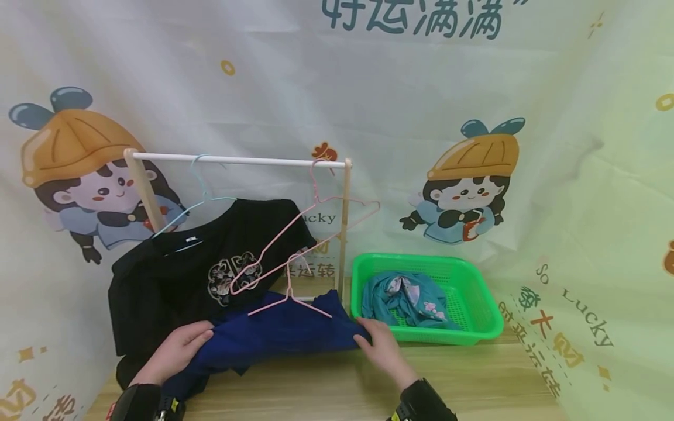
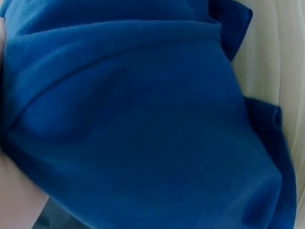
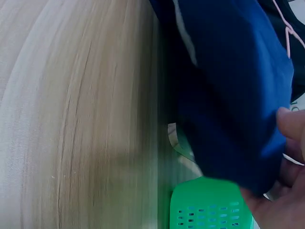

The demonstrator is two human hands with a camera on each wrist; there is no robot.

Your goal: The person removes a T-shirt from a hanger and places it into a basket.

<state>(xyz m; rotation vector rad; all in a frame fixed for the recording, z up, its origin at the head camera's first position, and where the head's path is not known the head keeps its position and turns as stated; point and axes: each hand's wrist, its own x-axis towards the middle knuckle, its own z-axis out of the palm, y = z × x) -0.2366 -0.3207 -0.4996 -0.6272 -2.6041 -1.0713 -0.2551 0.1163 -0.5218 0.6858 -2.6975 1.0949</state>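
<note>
Head: both grips [image 1: 181,346] [image 1: 383,348] hold blue cloth's [image 1: 279,336] edges, tabletop [image 1: 463,380] stretching rightward.

The pale cloth backdrop [image 1: 389,93] reads "好运满满" up top, and "So Lucky" and "發大财" at lower right.

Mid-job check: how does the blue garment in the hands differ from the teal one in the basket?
The blue garment is held spread between the left hand and right hand; the teal garment lies bunched in the green basket. A pink hanger is at the blue garment; none shows at the teal garment. The teal garment shows pink flowers; the blue garment shows none. Both are cloth.
</note>
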